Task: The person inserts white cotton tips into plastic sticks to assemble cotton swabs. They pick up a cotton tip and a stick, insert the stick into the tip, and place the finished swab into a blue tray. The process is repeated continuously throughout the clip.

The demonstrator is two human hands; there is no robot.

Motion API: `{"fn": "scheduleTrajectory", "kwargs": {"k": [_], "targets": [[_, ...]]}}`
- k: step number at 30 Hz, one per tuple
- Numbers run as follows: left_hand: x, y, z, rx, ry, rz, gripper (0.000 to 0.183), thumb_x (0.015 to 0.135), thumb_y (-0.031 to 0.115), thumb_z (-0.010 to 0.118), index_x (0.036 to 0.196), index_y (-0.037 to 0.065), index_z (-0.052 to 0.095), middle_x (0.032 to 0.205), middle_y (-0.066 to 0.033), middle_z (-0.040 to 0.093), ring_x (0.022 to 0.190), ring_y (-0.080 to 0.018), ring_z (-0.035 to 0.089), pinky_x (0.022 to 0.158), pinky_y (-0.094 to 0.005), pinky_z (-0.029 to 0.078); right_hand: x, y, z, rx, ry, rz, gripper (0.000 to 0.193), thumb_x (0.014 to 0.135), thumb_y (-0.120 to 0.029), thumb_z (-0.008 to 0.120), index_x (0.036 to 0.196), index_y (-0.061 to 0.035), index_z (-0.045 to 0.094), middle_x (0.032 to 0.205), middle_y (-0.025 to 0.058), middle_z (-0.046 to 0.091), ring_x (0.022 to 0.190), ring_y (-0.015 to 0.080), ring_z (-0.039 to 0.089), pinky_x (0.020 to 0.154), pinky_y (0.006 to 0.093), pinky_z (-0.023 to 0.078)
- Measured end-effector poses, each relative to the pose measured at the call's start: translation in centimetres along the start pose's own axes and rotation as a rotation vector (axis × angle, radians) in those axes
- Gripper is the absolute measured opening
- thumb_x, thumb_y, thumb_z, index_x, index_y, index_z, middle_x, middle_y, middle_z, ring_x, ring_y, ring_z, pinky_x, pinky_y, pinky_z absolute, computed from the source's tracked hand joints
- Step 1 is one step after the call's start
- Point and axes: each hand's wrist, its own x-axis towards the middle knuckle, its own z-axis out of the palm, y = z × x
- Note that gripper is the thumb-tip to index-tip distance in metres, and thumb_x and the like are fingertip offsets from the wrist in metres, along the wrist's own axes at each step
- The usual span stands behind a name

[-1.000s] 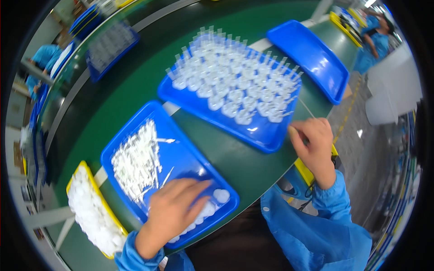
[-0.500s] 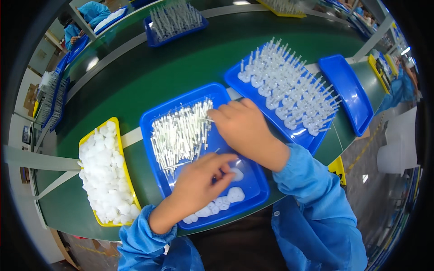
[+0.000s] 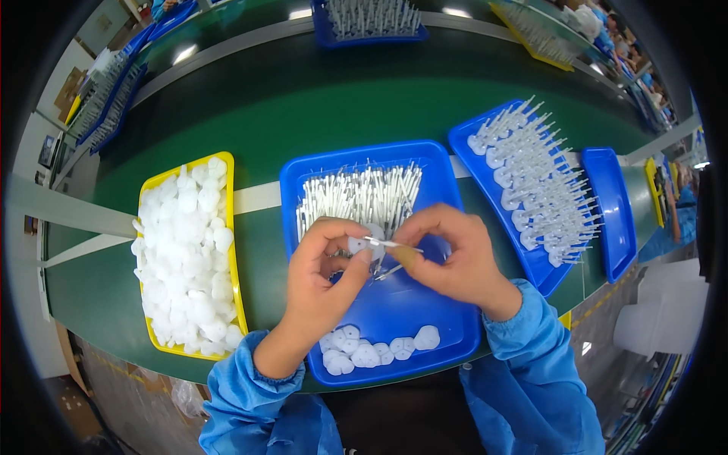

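Green worktop (image 3: 258, 114), trays set across it; dark-framed panel (image 3: 48, 155) at far left, too small to read. Left hand (image 3: 322, 269) pinching white disc (image 3: 355, 245) between thumb and fingers; right hand (image 3: 461, 262) gripping slim white stick (image 3: 377, 242), one end at disc, whether through it cannot tell. Both above central blue tray (image 3: 409, 307): heaped sticks (image 3: 364, 193) on far side, loose discs (image 3: 365, 355) along near edge. Leftward, yellow tray (image 3: 238, 296) piled with white pieces (image 3: 186, 258)
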Motion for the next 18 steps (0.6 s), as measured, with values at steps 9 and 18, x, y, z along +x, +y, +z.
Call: {"fn": "scheduleTrajectory", "kwargs": {"k": [9, 18], "targets": [[0.5, 0.0, -0.3, -0.022, 0.060, -0.039, 0.041, 0.104, -0.009, 0.071, 0.144, -0.002, 0.070, 0.133, -0.0102, 0.063, 0.111, -0.0171, 0.074, 0.089, -0.0266, 0.067, -0.6, 0.0, 0.2, -0.446, 0.027, -0.144, 0.029, 0.084, -0.007, 0.089, 0.112, -0.0097, 0.083, 0.088, 0.0074, 0.081, 0.067, 0.0213, 0.075, 0.060, 0.0339, 0.058], [0.6, -0.2, 0.0, 0.183, 0.094, 0.048, 0.037, 0.101, -0.009, 0.074, 0.136, 0.003, 0.079, 0.132, -0.0084, 0.065, 0.116, -0.0152, 0.071, 0.086, -0.0242, 0.067, -0.6, -0.6, 1.2, -0.449, 0.080, -0.071, 0.020, 0.089, -0.010, 0.089, 0.108, -0.0080, 0.084, 0.075, 0.0088, 0.075, 0.059, 0.0219, 0.071, 0.054, 0.0353, 0.054]]}}
